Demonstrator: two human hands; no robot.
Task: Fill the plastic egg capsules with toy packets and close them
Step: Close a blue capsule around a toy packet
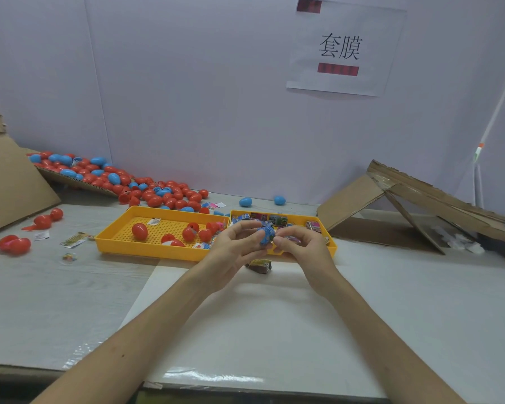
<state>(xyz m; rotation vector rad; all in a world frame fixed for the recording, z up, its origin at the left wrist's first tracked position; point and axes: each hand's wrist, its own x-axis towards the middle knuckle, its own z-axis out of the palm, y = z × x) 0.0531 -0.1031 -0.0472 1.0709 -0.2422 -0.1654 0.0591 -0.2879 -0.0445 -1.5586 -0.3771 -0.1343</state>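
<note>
Both hands meet above the near edge of the yellow trays. My left hand (pixel 236 243) and my right hand (pixel 298 245) pinch a blue egg capsule (pixel 266 234) between their fingertips; a toy packet shows inside it. One folded toy packet (pixel 260 265) lies on the table just below the hands. The left yellow tray (pixel 123 240) holds a few red eggs (pixel 139 231). More toy packets (pixel 277 220) fill the right yellow tray (pixel 331 243). A large heap of red and blue egg capsules (pixel 146 188) spreads at the back left.
Cardboard sheets lean at the left (pixel 9 182) and form a ramp at the right (pixel 414 199). Two blue eggs (pixel 245 202) lie by the back wall. Loose red eggs (pixel 13 244) and small packets (pixel 74 239) are scattered on the left of the table.
</note>
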